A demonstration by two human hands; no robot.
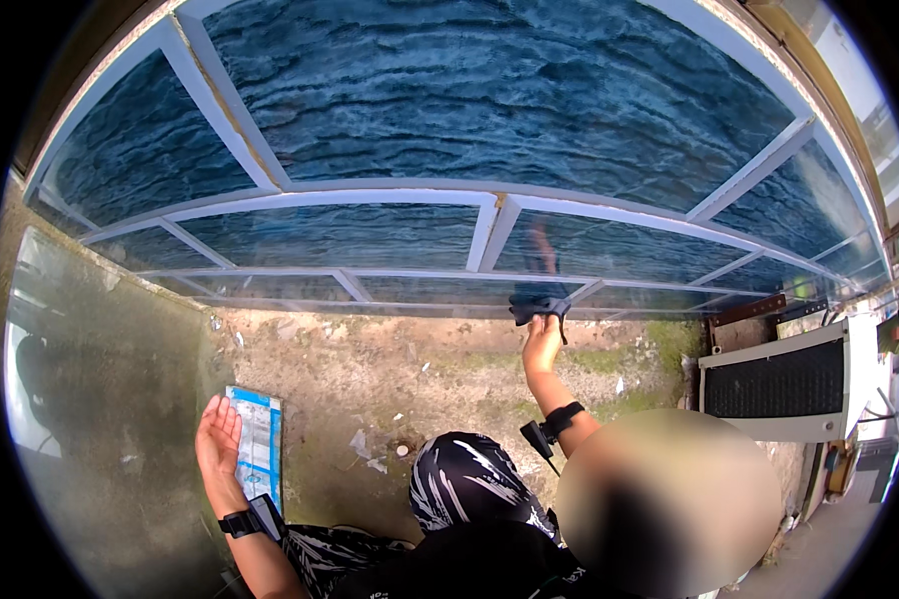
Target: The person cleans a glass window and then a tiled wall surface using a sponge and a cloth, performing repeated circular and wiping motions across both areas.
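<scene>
My right hand [543, 341] holds a dark cloth [541, 308] against the low part of a large window [419, 243] with a pale frame. The hand and cloth show as a reflection in the glass above. Blue, wave-patterned material fills the view behind the panes. My left hand [219, 434] is raised at the lower left, palm showing and fingers slightly curled, with nothing in it. Beneath it, a flat panel edged with blue tape [275, 442] lies by the left wall. Both wrists wear black straps with small devices.
A white outdoor air-conditioning unit [775, 382] stands at the right. A grey, shiny wall or panel [105, 374] rises on the left. The rough concrete ledge [330, 374] bears moss and small white scraps. A blurred oval hides part of the lower right.
</scene>
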